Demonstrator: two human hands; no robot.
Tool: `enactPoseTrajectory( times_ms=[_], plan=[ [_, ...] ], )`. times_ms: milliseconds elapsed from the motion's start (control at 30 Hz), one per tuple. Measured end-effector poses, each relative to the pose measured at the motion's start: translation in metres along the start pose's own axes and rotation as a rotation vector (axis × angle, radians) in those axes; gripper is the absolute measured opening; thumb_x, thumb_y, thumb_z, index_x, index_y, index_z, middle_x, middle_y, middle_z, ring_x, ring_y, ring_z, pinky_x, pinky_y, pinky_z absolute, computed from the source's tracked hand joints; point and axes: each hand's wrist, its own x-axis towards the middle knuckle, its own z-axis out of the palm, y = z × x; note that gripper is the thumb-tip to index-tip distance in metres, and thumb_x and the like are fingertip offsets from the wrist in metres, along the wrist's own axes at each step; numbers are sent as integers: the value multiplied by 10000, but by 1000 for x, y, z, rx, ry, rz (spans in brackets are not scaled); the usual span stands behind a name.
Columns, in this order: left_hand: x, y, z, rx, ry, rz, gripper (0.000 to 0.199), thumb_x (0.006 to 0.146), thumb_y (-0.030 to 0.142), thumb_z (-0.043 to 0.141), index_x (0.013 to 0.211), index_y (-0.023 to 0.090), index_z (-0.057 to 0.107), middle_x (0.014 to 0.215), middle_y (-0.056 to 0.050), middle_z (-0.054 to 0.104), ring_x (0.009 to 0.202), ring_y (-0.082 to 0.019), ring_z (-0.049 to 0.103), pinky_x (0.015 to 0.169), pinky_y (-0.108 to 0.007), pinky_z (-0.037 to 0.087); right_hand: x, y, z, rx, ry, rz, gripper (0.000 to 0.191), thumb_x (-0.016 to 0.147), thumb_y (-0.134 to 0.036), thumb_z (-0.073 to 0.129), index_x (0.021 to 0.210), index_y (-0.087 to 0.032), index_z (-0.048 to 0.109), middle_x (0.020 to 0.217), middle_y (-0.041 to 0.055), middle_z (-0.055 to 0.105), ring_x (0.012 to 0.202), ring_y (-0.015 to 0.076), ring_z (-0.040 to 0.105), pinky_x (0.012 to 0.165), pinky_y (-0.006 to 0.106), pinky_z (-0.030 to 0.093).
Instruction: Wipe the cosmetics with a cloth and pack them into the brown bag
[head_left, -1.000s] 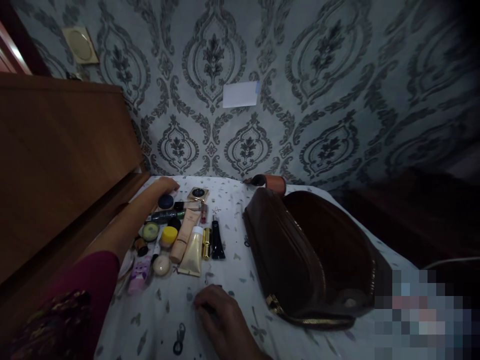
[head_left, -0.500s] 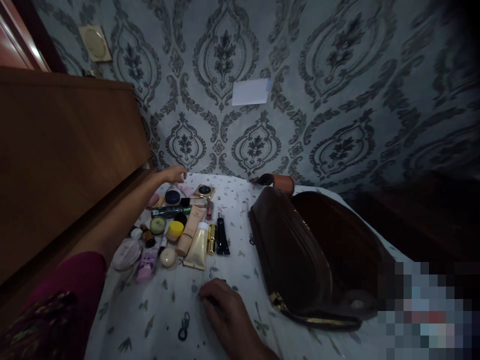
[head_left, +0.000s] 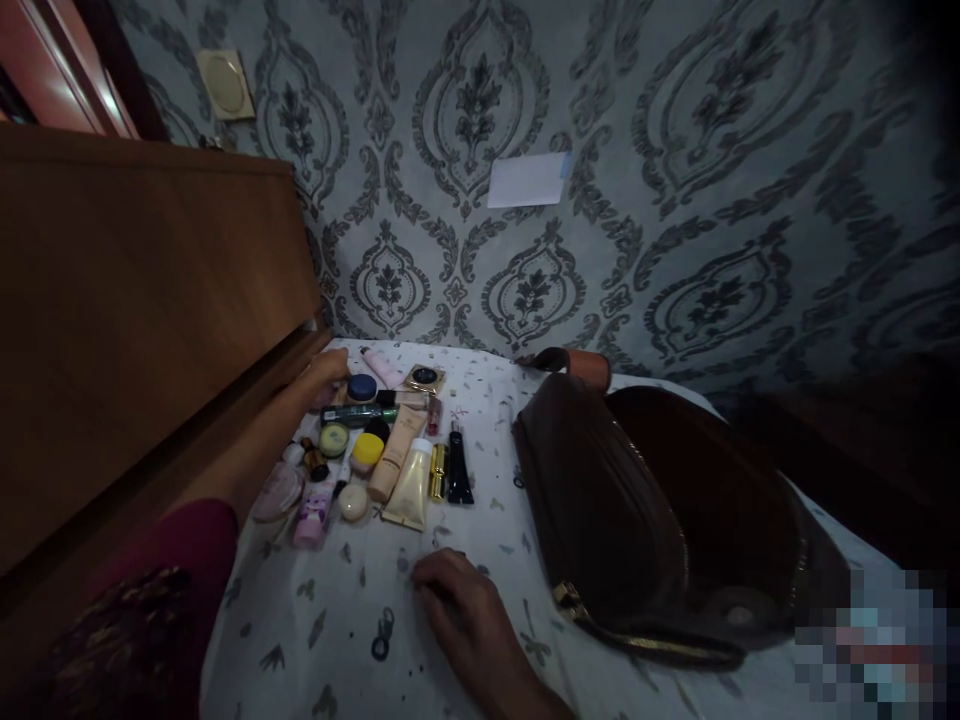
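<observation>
Patterned cloth (head_left: 337,630) is spread beneath unzipped brown bag (head_left: 600,500). Left of bag's near end, right hand (head_left: 469,610) is rested, half-curled, thumb parted. Well left of bag, left hand (head_left: 330,368) is seen; grip cannot be told. Peach tube (head_left: 397,455), blue-lidded jar (head_left: 361,388) are set left of bag.

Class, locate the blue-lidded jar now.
In the head view, the blue-lidded jar sits left of centre, just right of the left hand, beyond the dark green tube.

We see a pale pink tube (head_left: 382,368) lying flat and slanted behind a round, dark-blue-topped jar (head_left: 361,388), which sits lid up; to our right, a square gold compact (head_left: 425,377) lies flat, its round centre dark.
</observation>
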Motion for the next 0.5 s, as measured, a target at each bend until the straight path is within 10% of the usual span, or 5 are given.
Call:
enactPoseTrajectory(
  times_ms=[300, 500],
  plan=[
    [-44, -25, -26, -227, 234, 104, 365, 845, 356, 565, 1114, 140, 683, 1069, -96, 719, 1000, -238, 639, 828, -295, 479, 2, -4, -2, 3, -30, -7, 179, 917, -176, 485, 903, -195, 662, 911, 72, 702, 870, 195, 664, 769, 304, 524],
    [-121, -56, -27, -368, 222, 333, 382, 804, 375, 498, 1005, 122, 701, 870, -30, 712, 827, -181, 610, 768, -267, 461, 2, -5, -1, -1, -28, 0, 174, 921, -223, 505, 915, -201, 677, 928, 75, 706, 880, 206, 673, 777, 317, 536]
  ],
)
